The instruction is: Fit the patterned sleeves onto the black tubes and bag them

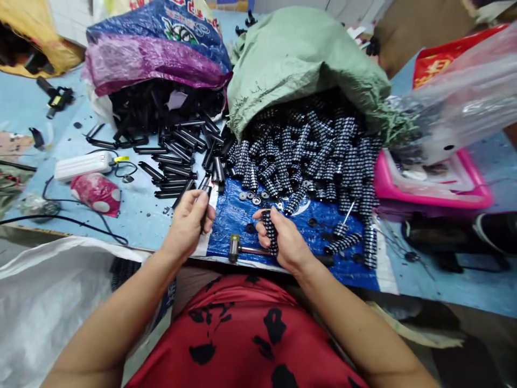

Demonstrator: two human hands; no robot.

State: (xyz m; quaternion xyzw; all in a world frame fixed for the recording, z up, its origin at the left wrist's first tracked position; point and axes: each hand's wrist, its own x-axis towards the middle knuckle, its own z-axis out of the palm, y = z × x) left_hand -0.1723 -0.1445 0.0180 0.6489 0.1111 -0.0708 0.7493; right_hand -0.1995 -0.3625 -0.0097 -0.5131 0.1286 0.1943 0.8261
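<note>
My left hand (188,222) is closed on a slim black part (205,188), its upper end showing above my fingers beside a pile of black parts (175,161). Wrapped in my right hand (286,237) is a black grip with a white pattern (270,233), held roughly upright over the blue sheet (226,215). Many similar patterned grips (323,151) spill from a green sack (299,54) behind it. Just below my right hand lies a hammer (234,248) with its handle running rightward. Small round discs (256,200) lie between the hands and the grips.
A purple and blue sack (157,59) holds more black parts at the back left. On the left are a white power strip (83,165), a red dotted bundle (97,194) and cables. A pink bin (436,199) and a dark machine (452,237) stand at the right.
</note>
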